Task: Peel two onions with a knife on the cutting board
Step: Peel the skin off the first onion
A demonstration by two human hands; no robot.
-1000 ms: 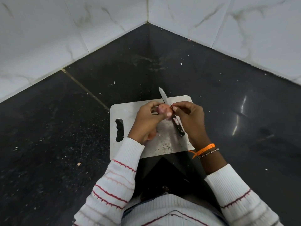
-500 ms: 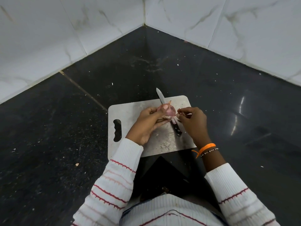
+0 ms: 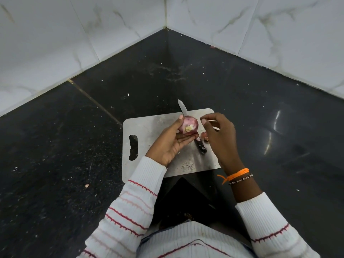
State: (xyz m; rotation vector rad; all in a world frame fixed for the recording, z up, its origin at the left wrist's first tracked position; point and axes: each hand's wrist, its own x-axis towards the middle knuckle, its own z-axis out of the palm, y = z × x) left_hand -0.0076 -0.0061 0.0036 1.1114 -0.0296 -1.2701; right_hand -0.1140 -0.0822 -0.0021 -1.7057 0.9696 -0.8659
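Observation:
My left hand (image 3: 168,144) holds a purple-red onion (image 3: 188,125) in its fingertips above the steel cutting board (image 3: 149,127), with the pale root end facing me. To the right of the onion, a small gap away, my right hand (image 3: 219,138) has thumb and forefinger pinched on a thin pale strip of onion skin. The knife (image 3: 200,146) lies flat on the board under the onion; its black handle points toward me and its blade tip (image 3: 181,105) reaches past the board's far edge. A small reddish piece (image 3: 204,135), mostly hidden by my right hand, lies next to the knife handle.
The board sits on a dark speckled stone counter (image 3: 74,155) in a corner of white marble-tiled walls (image 3: 111,25). The board's handle slot (image 3: 133,147) is on its left side. Small crumbs dot the counter.
My right hand has pulled away to the right from the onion, taking a strip of skin. My left hand has turned the onion so its root end faces me. The knife has stayed put.

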